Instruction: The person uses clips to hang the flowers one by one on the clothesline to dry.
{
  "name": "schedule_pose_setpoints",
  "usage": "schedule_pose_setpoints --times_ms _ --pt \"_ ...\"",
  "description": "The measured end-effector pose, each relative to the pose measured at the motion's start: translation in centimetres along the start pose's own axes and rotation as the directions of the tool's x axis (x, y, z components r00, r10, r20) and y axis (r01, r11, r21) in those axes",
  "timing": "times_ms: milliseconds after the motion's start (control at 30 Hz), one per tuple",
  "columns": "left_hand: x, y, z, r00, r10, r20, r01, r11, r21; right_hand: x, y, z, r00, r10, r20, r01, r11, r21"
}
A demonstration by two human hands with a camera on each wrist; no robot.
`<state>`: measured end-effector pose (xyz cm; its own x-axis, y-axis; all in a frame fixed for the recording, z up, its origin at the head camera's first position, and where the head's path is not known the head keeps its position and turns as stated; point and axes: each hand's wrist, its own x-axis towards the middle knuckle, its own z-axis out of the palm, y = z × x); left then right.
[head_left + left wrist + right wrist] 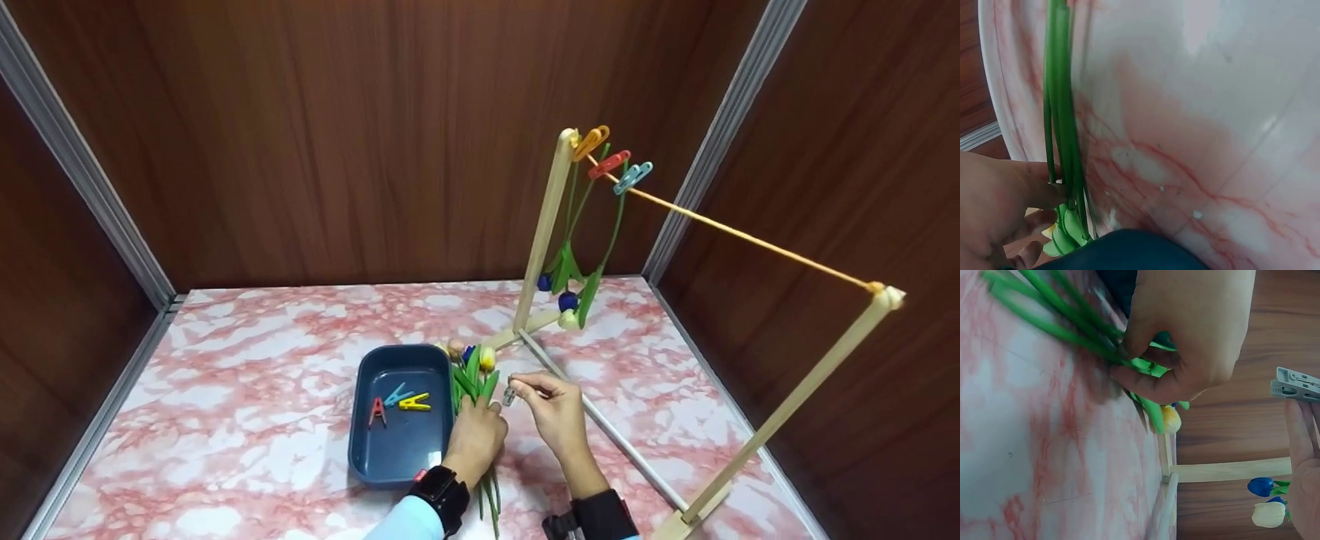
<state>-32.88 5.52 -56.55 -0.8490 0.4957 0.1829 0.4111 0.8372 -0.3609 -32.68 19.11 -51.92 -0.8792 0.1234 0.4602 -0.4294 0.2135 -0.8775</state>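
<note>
My left hand point(478, 435) pinches the green stems of artificial tulips point(487, 358) lying beside the blue box. Their yellow, blue and pale heads point toward the back of the table. In the right wrist view, the thumb and fingers of the left hand point(1185, 343) close on the stems point(1081, 323); how many are gripped I cannot tell. Just to the right, my right hand point(561, 412) holds a grey clothespin point(509, 394) between thumb and fingers, above the table. That same clothespin point(1296, 385) appears large in the right wrist view.
The dark blue box point(405, 457) contains red point(377, 412), light blue point(397, 395) and yellow clothespins point(415, 403). At right stands a wooden frame point(546, 232) with an orange cord point(750, 238). Orange point(591, 142), red point(610, 164) and light blue clothespins point(633, 178) hold tulips point(568, 301) head-down there.
</note>
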Motion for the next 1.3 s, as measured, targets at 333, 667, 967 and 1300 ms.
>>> schedule_pose_setpoints --times_ms 333,667,967,1300 --pt "0.6 -2.7 -0.5 0.930 -0.045 -0.366 -0.024 0.983 -0.181 0.7 -2.2 -1.4 0.999 -0.037 -0.002 0.037 0.998 0.050" --pt "3.1 -6.3 -2.7 0.680 -0.474 -0.559 -0.073 0.715 -0.695 3.0 -6.1 -3.4 0.992 -0.116 -0.053 0.122 0.983 0.135" --pt "3.9 -8.0 -4.9 0.530 -0.687 -0.498 -0.042 0.565 -0.824 3.6 -6.9 -4.2 0.981 -0.189 -0.050 0.192 0.979 0.062" --pt "4.6 -8.4 -9.6 0.475 -0.687 -0.549 -0.166 0.542 -0.823 5.3 -9.2 -5.0 0.974 -0.215 -0.076 0.218 0.975 0.035"
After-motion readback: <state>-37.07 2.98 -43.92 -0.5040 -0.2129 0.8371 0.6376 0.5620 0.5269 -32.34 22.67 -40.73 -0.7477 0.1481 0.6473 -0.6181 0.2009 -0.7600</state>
